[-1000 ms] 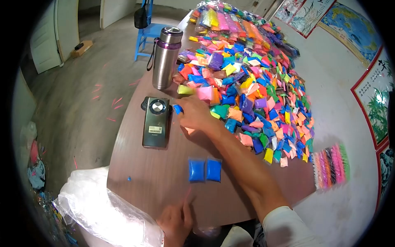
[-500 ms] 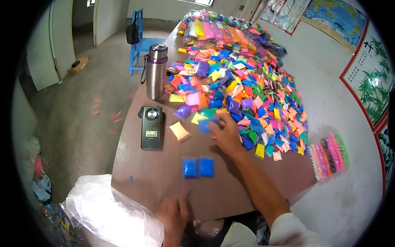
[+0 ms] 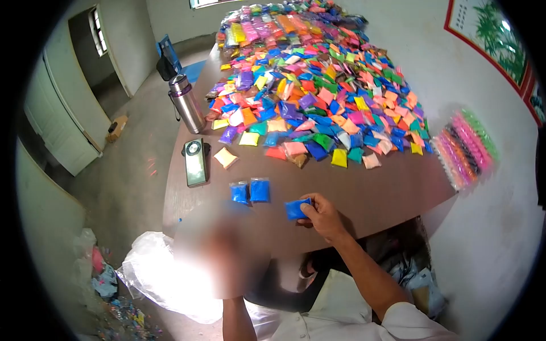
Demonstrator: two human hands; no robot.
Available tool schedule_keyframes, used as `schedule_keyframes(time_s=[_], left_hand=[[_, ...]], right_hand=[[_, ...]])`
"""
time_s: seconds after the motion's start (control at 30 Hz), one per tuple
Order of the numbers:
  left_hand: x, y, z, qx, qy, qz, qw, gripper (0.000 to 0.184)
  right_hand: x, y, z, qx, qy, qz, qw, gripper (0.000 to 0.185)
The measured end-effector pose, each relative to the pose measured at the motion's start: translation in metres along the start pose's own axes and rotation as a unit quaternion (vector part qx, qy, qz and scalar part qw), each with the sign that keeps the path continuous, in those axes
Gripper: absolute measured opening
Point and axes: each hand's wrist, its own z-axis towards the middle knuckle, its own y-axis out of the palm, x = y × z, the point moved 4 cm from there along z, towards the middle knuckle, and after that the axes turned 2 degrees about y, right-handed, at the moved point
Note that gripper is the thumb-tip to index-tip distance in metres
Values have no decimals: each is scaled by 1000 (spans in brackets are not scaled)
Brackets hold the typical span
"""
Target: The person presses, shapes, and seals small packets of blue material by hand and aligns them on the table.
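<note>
Brown table is bearing two blue packets near its left edge; my right hand is pinching a third; my left hand is blurring, grip unclear.

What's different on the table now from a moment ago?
The right hand has brought a blue packet back from the colourful pile toward the person, and still grips it. The left hand is too blurred to read. The two blue packets, phone and flask stayed put.
</note>
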Motion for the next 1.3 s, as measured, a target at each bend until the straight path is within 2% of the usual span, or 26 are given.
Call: schedule_keyframes(time_s=[0.07,0.1,0.17,0.23,0.27,0.33,0.37,0.4,0.47,0.57,0.63,0.77,0.83,0.9,0.97,1.03,1.2,1.3], left_hand=[[14,-9,-3,59,96,17,994,18],[26,-11,-5,57,103,23,993,18],[66,-7,-13,-30,108,-229,967,25],[104,-8,-13,-141,103,-195,965,35],[107,1,-16,-138,107,-186,967,35],[100,36,-18,-211,25,-364,907,39],[94,39,-18,-212,29,-358,909,39],[90,45,-18,-267,-9,-370,890,38],[79,54,-21,-320,-43,-375,869,36],[69,54,-19,-282,-44,-376,882,25],[76,49,-17,-325,-138,-479,803,20],[78,48,-17,-336,-133,-447,819,18],[91,40,-18,-352,-207,-502,762,18],[102,30,-13,-341,-207,-488,777,17],[99,35,-14,-334,-206,-473,789,17],[83,51,-19,-289,-135,-495,808,17],[63,63,-23,-250,-147,-514,807,13],[68,57,-21,-236,-162,-519,805,11]], right_hand=[[11,-7,-3,11,-25,-61,998,28],[17,-11,-5,12,-24,-52,998,28],[22,-12,-10,-29,-76,-76,994,27],[18,-12,-16,-57,-98,-109,988,25],[15,-10,-18,-77,-122,-148,978,24],[18,-10,-17,-82,-136,-117,980,23],[20,-11,-17,-82,-145,-95,981,22],[18,-12,-18,-83,-149,-89,981,22],[15,-11,-20,-86,-152,-155,972,22],[4,-5,-26,-83,-209,-195,955,21],[17,-6,-17,-98,-187,-163,964,21],[28,-10,-11,-116,-150,-141,972,18],[27,-12,-13,-115,-148,-146,971,17],[30,-12,-12,-112,-145,-149,972,16],[33,-10,-12,-100,-215,-146,961,20],[25,-10,-15,-92,-202,-164,961,21],[18,-6,-20,-65,-203,-188,959,25],[13,-4,-23,-71,-197,-249,946,22]])
